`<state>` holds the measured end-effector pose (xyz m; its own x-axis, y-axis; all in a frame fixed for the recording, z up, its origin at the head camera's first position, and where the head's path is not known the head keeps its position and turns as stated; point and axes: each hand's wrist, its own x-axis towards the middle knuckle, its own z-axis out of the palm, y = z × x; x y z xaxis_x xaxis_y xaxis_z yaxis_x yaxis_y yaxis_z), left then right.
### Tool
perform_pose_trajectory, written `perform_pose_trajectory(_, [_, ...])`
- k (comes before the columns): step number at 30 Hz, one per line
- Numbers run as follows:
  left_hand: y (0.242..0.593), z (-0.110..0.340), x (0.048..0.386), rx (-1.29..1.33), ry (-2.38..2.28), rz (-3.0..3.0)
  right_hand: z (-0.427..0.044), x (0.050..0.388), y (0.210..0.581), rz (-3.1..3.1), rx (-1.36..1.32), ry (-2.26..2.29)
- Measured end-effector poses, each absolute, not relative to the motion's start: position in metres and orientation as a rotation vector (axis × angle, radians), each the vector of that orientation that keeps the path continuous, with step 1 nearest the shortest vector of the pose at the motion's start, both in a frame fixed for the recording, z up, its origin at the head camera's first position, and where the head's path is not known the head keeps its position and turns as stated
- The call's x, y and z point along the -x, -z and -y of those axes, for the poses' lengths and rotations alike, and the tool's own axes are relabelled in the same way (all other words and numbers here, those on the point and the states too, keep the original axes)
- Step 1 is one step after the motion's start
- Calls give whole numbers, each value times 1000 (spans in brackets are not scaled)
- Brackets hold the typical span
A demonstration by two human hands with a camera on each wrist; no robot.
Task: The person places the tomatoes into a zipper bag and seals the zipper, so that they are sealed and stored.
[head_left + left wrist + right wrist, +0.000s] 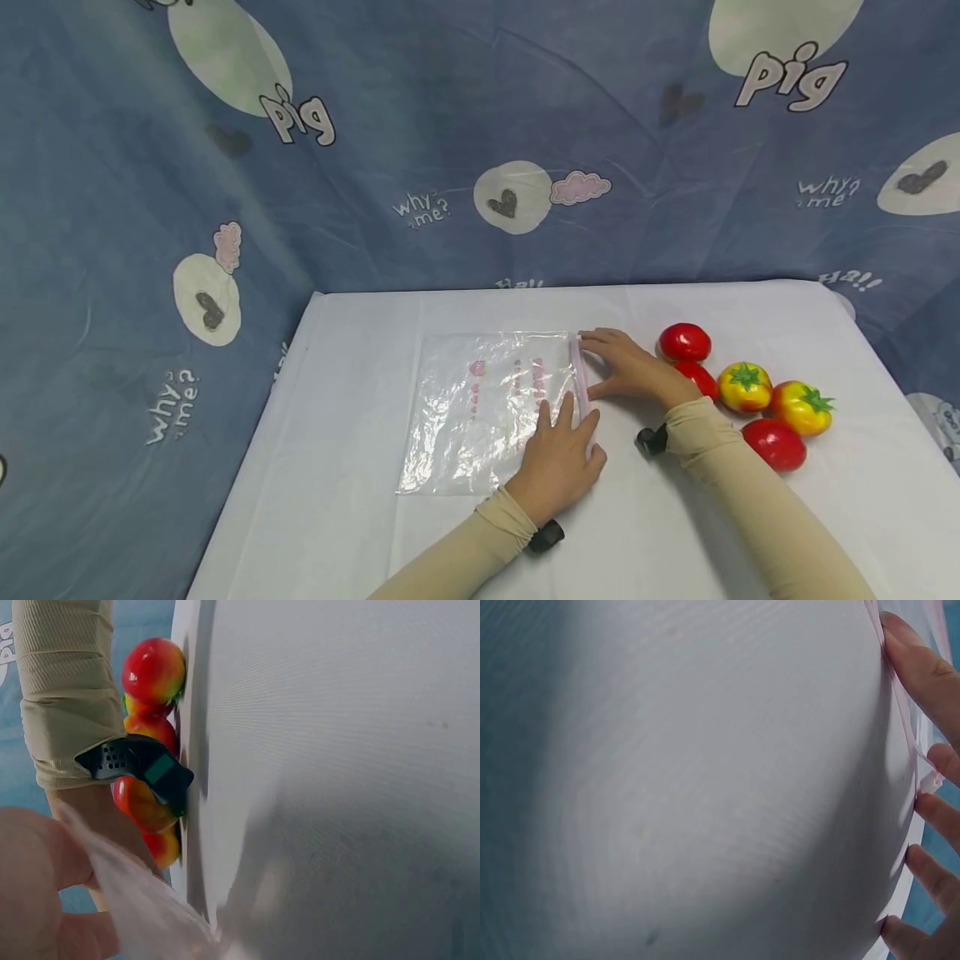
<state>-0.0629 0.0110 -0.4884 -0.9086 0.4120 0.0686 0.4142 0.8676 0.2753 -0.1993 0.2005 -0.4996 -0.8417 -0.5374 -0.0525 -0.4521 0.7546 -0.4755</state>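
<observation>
By the pink strip (578,367), outspread left hand (557,467) and right hand (630,367) are touching a probably light, slippery bag (472,425), best pinched there.

A clear plastic bag (491,421) (pink-edged on one side, pink-printed) lies spread on the white table (315,500).

The head view is bright and fairly sharp. White glare breaks across the plastic bag (480,433), strongest on its near side, and small highlights gloss the red fruits (774,445). A soft shadow lies on the table (322,467) left of the right sleeve (757,500). The left wrist view is dimmer and greyish, the left hand (34,885) blurred close to the lens, shadow deepening over the table. The right wrist view is hazy, darkening to blue-grey at left, and the table's edge bows.
</observation>
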Motion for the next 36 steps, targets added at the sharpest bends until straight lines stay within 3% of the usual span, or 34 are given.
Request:
perform_pose_trajectory(15, [489, -9, 67, 727, 244, 2953, -199, 197, 496, -2736, 747, 701])
perform_pose_trajectory(29, [492, 17, 80, 561, 736, 3061, -200, 197, 497, -2721, 716, 718])
perform_pose_trajectory(36, [499, 24, 83, 613, 799, 2879, -198, 197, 499, -2724, 729, 711])
